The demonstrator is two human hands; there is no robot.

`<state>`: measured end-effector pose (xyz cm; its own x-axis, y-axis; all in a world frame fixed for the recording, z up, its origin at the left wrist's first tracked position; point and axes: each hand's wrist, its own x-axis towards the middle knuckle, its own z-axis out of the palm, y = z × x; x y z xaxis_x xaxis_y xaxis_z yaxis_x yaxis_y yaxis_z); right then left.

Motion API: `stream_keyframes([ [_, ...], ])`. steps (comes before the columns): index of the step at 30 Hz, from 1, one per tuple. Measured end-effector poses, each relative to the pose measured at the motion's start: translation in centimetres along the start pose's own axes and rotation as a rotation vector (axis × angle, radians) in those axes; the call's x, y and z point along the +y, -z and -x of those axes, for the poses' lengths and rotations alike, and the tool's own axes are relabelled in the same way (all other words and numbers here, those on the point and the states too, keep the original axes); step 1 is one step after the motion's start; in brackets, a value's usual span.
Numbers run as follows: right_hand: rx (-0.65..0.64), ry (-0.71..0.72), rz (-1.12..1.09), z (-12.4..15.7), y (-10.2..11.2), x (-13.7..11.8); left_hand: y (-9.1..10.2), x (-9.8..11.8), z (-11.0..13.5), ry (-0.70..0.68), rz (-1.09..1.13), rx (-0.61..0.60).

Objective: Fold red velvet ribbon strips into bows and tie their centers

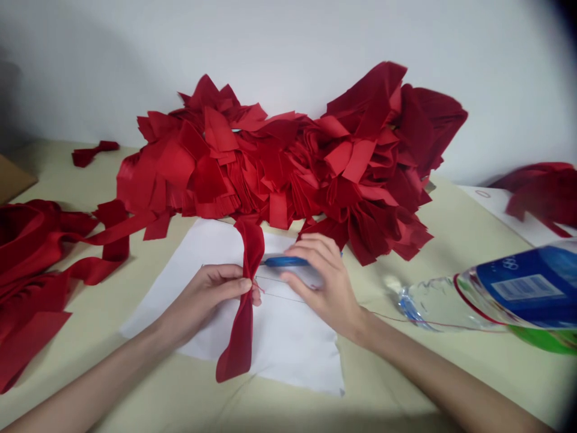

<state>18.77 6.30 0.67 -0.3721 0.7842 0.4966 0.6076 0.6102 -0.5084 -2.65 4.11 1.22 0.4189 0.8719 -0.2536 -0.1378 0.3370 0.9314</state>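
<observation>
My left hand (211, 294) pinches the gathered middle of a red fabric strip (243, 300) that stands on a white paper sheet (288, 349). A thin red thread runs rightward from the pinch. My right hand (322, 279) rests on the sheet, its curled fingers over a blue-handled tool (283, 261) that lies flat; I cannot tell whether it grips it. A big heap of finished red fabric bows (288, 162) lies just behind both hands.
Loose red fabric strips (40, 264) lie at the left, and more red cloth (541, 192) at the far right. A clear plastic bottle with a blue label (496, 294) lies on its side at the right. A cardboard corner (13, 177) shows at the left edge. A white wall stands behind.
</observation>
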Motion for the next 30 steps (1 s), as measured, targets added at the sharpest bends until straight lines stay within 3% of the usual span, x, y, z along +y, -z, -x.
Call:
stream_keyframes([
  [4, -0.124, -0.069, -0.227, 0.1, 0.4, -2.7, -0.5, -0.2, 0.1, 0.004, -0.034, -0.019],
  [8, -0.213, -0.134, -0.321, 0.0, 0.4, -3.8, -0.8, -0.2, 0.1, 0.023, -0.077, -0.035],
  [17, -0.212, -0.272, -0.474, -0.1, 0.2, -3.8, -1.0, -0.3, 0.4, 0.042, 0.109, -0.085],
  [26, -0.183, -0.303, -0.482, 0.0, 0.7, -4.0, -1.6, -0.5, 0.7, 0.13, 0.241, 0.011],
  [30, -0.181, -0.326, -0.478, 0.1, 0.6, -4.4, -1.7, -0.6, 0.7, 0.101, 0.3, -0.022],
])
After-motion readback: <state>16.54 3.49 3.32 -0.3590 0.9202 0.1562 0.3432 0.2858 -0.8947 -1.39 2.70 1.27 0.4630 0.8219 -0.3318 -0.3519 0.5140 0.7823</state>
